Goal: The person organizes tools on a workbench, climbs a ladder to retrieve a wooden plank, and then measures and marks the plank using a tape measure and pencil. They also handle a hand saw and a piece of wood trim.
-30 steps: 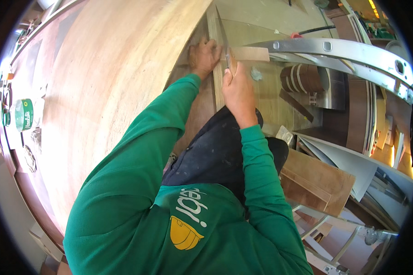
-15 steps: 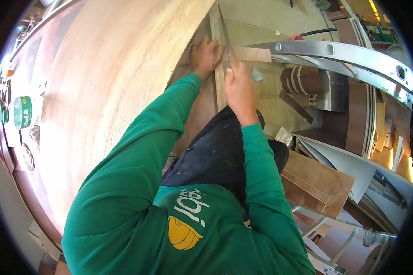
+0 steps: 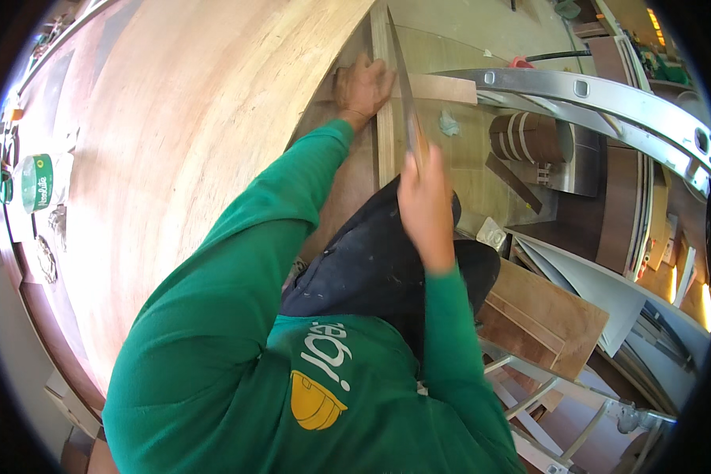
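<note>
My left hand (image 3: 362, 85) presses flat on a pale narrow wooden strip (image 3: 385, 134) that runs along the edge of a large plywood sheet (image 3: 189, 134). My right hand (image 3: 424, 197) is closed around the handle of a hand saw (image 3: 404, 103). Its thin blade lies along the right side of the strip and reaches past my left hand. Both arms wear green sleeves. My dark trouser knee (image 3: 371, 261) is under the right hand.
A green can (image 3: 37, 182) stands at the far left edge. An aluminium ladder (image 3: 600, 93) crosses the upper right. Below it sit a striped rounded wooden piece (image 3: 525, 136), brown boards (image 3: 545, 312) and a white metal frame (image 3: 545, 387).
My right hand has drawn back toward my body, away from the left hand, pulling the saw along the strip. The left hand stays pressed in place.
</note>
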Demonstrator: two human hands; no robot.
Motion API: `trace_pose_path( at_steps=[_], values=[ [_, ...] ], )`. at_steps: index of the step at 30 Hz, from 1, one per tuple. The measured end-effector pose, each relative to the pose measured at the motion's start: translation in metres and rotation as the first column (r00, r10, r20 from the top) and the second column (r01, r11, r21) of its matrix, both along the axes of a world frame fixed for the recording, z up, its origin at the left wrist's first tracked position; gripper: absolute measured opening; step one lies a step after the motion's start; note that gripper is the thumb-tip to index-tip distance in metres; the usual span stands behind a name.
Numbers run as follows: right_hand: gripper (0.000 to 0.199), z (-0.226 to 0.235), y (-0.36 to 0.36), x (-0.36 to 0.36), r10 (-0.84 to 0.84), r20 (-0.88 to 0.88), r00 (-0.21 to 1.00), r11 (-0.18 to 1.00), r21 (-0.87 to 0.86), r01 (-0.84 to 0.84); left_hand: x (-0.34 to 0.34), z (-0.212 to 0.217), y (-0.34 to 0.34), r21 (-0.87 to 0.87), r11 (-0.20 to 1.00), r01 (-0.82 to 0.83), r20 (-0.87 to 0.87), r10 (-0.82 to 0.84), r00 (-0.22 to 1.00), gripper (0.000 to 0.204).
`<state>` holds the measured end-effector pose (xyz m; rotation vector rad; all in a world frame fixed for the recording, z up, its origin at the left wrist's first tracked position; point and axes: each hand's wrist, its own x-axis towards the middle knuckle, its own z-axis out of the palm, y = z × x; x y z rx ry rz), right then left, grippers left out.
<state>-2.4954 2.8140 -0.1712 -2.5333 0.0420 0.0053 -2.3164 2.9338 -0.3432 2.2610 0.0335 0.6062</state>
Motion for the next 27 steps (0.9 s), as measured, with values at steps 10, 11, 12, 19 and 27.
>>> trace_pose_path(
  at_steps=[10, 11, 12, 19, 27],
  values=[
    [0.042, 0.085, -0.001, -0.091, -0.038, -0.177, 0.983, 0.992, 0.114, 0.059, 0.010, -0.001, 0.009, 0.017, 1.000, -0.007, -0.099, 0.009, 0.995, 0.027],
    [0.044, 0.097, -0.005, -0.117, -0.045, -0.186, 0.981, 0.993, 0.103, 0.065, 0.013, -0.001, 0.006, 0.014, 1.000, -0.001, -0.070, 0.002, 0.998, 0.029],
    [0.043, 0.104, -0.002, -0.119, -0.064, -0.202, 0.977, 0.991, 0.103, 0.086, 0.014, -0.005, 0.003, 0.017, 1.000, 0.006, -0.047, -0.005, 0.999, 0.031],
    [0.032, 0.076, 0.004, -0.006, 0.053, -0.118, 0.992, 0.995, -0.074, -0.062, 0.017, 0.000, -0.004, -0.034, 0.999, 0.018, -0.047, -0.020, 0.999, 0.028],
    [0.044, 0.138, -0.017, -0.125, 0.008, -0.161, 0.987, 0.998, 0.070, 0.003, 0.000, 0.002, 0.006, -0.024, 0.999, 0.032, -0.062, -0.033, 0.998, 0.027]
  ],
)
